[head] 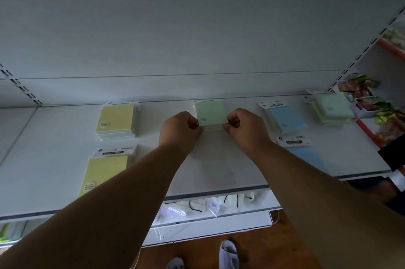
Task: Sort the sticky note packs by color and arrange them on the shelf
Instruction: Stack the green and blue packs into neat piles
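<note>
Green sticky note packs [210,115] at frame centre, judged light, stiff-edged and film-slick, are pinched at opposite sides by left hand [180,129] and right hand [243,127].

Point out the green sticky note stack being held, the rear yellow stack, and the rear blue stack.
green sticky note stack [210,113], head view, top face.
rear yellow stack [116,118], head view, top face.
rear blue stack [286,120], head view, top face.

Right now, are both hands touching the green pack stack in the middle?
Touching. The head view shows the left hand and right hand pinching opposite near corners of the green pack stack on the shelf.
</note>
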Motion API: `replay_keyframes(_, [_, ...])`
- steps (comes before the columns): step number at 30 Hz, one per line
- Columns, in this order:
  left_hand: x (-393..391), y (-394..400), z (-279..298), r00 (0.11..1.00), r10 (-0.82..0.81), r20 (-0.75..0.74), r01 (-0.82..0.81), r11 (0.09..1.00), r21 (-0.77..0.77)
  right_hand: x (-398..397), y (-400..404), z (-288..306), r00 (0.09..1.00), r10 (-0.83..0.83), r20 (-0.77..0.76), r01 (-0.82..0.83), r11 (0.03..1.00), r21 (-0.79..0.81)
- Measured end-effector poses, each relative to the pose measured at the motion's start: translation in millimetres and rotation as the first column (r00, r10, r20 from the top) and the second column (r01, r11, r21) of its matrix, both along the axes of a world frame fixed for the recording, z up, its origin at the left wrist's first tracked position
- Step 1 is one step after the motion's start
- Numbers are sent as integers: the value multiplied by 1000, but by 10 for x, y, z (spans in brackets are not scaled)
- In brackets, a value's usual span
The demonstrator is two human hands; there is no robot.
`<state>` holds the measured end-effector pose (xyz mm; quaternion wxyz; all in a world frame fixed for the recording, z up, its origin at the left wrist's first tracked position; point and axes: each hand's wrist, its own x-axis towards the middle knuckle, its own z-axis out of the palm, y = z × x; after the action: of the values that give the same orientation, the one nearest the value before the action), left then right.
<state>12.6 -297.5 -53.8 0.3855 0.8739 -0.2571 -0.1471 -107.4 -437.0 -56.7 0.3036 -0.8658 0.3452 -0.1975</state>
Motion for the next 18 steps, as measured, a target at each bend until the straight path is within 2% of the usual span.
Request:
replay_keyframes(11, [15, 79, 85, 999, -8, -44, 8, 1000, 8, -113, 86, 49, 1000, -29, -5, 29, 999, -13])
replay_keyframes(14, [-110, 174, 165, 994, 65, 86, -64, 998, -18, -259, 110, 123, 998, -58, 15, 59, 998, -35])
replay_keyframes(18, [-473, 41, 338, 975, -59, 213, 74, 995, -63, -504, 40, 290, 995, -91, 47, 95, 991, -90])
